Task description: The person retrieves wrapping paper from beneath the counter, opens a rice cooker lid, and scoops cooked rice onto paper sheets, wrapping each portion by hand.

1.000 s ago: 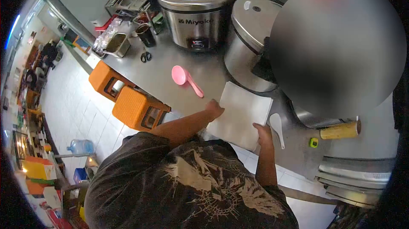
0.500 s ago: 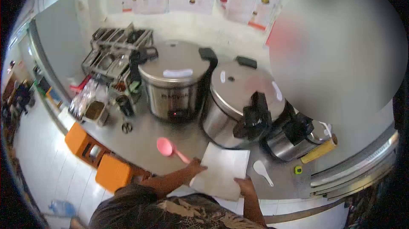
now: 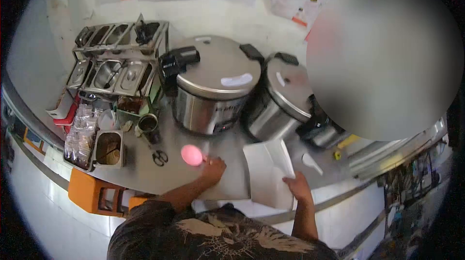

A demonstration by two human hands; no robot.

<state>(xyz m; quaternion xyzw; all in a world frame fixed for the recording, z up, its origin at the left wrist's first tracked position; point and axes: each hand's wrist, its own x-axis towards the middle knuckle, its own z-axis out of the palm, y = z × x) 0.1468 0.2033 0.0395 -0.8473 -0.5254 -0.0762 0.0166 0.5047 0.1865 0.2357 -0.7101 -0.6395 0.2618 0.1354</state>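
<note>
On the steel counter lies a pink ladle (image 3: 192,155), its round bowl to the left. My left hand (image 3: 213,172) is closed at the ladle's handle, which disappears under my fingers. My right hand (image 3: 299,186) pinches the right edge of a creased sheet of white paper (image 3: 269,173), held tilted over the front edge of the counter. Just right of the paper, a white rice paddle (image 3: 311,163) rests flat. Black-handled scissors (image 3: 159,158) lie to the left of the ladle.
Two big steel rice cookers (image 3: 215,73) (image 3: 278,114) stand behind. At left are a rack of steel food pans (image 3: 107,73), small wrapped packets (image 3: 80,136), a square pan of brown food (image 3: 109,148) and a dark cup (image 3: 147,123). An orange stool (image 3: 87,190) stands below the counter.
My left hand has let go of the paper and moved to the ladle handle. The paper, now in my right hand alone, is turned and creased. The view has shifted left.
</note>
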